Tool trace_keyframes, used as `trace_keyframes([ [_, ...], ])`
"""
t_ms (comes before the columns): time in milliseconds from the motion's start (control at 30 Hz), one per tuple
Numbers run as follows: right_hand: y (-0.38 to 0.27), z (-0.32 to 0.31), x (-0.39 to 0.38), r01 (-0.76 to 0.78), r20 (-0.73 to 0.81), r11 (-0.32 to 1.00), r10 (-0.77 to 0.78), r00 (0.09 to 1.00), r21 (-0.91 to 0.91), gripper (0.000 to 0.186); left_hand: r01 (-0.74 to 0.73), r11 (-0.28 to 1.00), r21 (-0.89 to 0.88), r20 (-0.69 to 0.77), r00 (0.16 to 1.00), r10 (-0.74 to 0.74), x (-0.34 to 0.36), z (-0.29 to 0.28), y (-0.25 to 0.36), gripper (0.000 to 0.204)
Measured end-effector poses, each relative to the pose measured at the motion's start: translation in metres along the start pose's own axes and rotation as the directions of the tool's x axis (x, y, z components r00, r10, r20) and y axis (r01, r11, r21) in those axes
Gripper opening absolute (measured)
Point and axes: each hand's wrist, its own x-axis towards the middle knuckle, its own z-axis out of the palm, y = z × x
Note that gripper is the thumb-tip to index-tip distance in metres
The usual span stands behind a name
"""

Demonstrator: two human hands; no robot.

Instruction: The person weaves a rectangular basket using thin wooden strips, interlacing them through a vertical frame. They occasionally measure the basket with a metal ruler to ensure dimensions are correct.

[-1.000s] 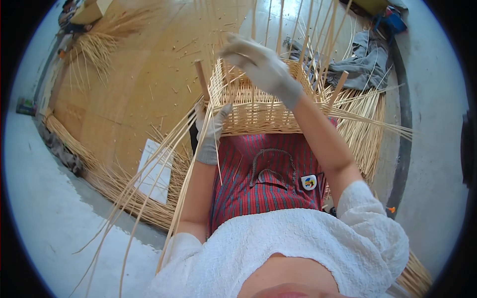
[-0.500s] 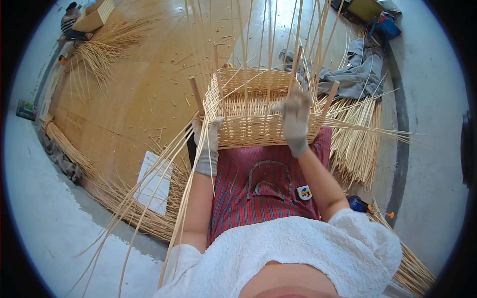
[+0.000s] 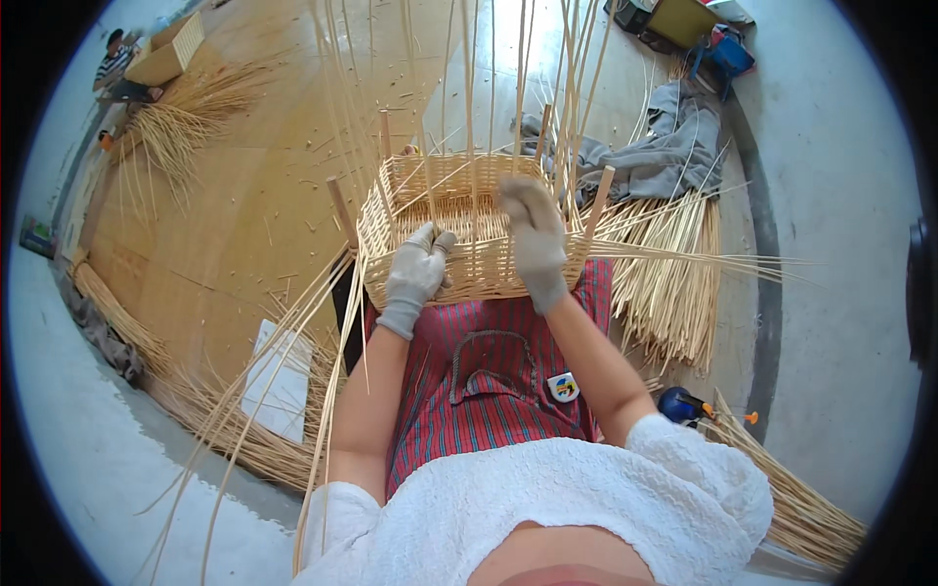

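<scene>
A rectangular wicker basket (image 3: 477, 278) rests on my lap, its woven near side towards me. Upright wooden posts stand at its corners, and tall thin canes (image 3: 468, 107) rise from its walls. My left hand (image 3: 415, 278), in a light grey work glove, is closed on the rim of the near wall, left of the middle. Farther right, my gloved right hand (image 3: 536, 244) lies against the near wall, fingers stretched upward past the rim and slightly blurred; I see nothing held in it. Loose cane ends (image 3: 283, 332) trail from the basket's left corner.
A cut cane bundle (image 3: 674, 283) and a grey cloth (image 3: 674, 146) lie to the right. More canes (image 3: 210, 391) and a white sheet (image 3: 277, 381) are at the left. A blue-and-orange tool (image 3: 684, 403) sits near my right elbow. Far left, a person (image 3: 115, 61) sits beside a box (image 3: 168, 51).
My left hand has moved from the basket's left corner rightward along the near wall and gripped the rim. The right hand stays by the near wall. The whole view has shifted slightly.
</scene>
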Motion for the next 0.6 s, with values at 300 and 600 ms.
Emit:
trace_keyframes([
  [300, 0.02, -0.078, -0.029, -0.285, -0.003, 0.898, 0.303, 0.953, 0.336, 0.058, 0.019, 0.997, -0.071, -0.094, 0.995, -0.026, -0.013, 0.014, 0.013, 0.029],
  [600, 0.009, -0.119, -0.045, -0.445, -0.226, 0.839, 0.521, 0.823, 0.313, 0.026, -0.174, 0.985, 0.017, 0.064, 0.983, 0.173, 0.001, 0.084, 0.044, 0.026],
])
